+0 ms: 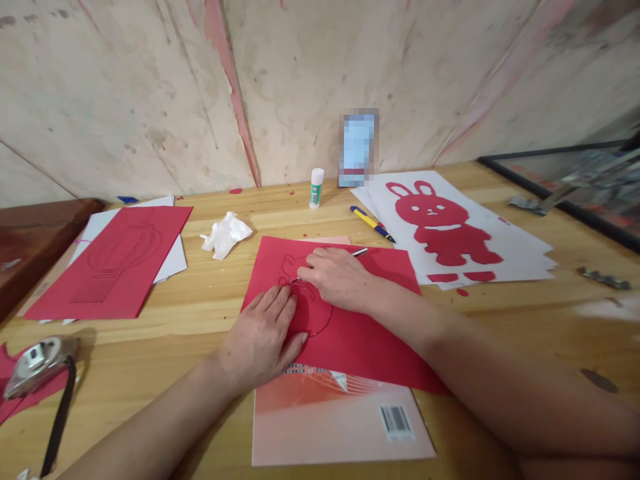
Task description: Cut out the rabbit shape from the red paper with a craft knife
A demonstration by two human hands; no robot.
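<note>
A sheet of red paper (380, 333) with a dark outline drawing lies on top of a pale pink book (345, 427). My left hand (265, 330) rests flat on the paper's left part, fingers stretched out beside the drawn lines. In my right hand (333, 273) is a slim silver craft knife (360, 252), gripped like a pen. Its tip touches the paper near my left fingertips, at the drawing's upper left. My hands cover part of the outline.
On the left are a red sheet with a lantern drawing (120, 267), crumpled tissue (226, 235) and a tape measure (43, 363). Behind stand a glue stick (317, 189) and a blurred phone (358, 150). A yellow-blue pen (373, 224) lies by white paper with a red rabbit cutout (440, 220).
</note>
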